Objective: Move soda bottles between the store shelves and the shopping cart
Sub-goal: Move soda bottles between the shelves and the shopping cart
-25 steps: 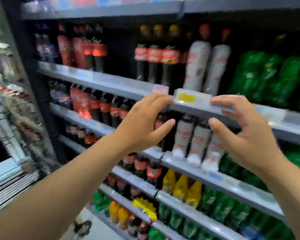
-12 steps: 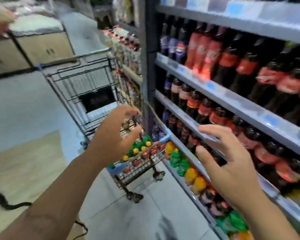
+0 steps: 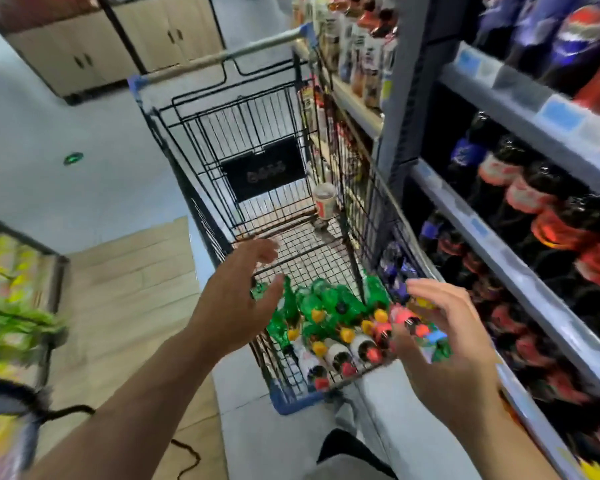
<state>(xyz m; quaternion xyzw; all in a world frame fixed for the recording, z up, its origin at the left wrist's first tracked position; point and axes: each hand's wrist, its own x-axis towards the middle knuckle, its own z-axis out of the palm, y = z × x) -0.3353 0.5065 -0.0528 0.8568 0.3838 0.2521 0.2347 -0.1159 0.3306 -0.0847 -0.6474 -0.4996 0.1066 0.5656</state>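
Note:
A black wire shopping cart stands in front of me beside the drink shelves. Its near end holds several soda bottles lying down: green ones with yellow caps and white and dark ones with red caps. My left hand hovers over the cart's near left corner, fingers spread, holding nothing. My right hand is raised over the cart's near right corner, fingers loosely bent, also holding nothing. Dark cola bottles with red labels fill the shelves on the right.
A pale cup sits deep in the cart by its right wall. Wooden cabinets stand at the far left. A produce stand is at my left. A black cable lies on the floor. My leg shows below.
My view has swung from the shelves down to the cart. Both hands have left the shelf edge and now hover over the bottles in the cart.

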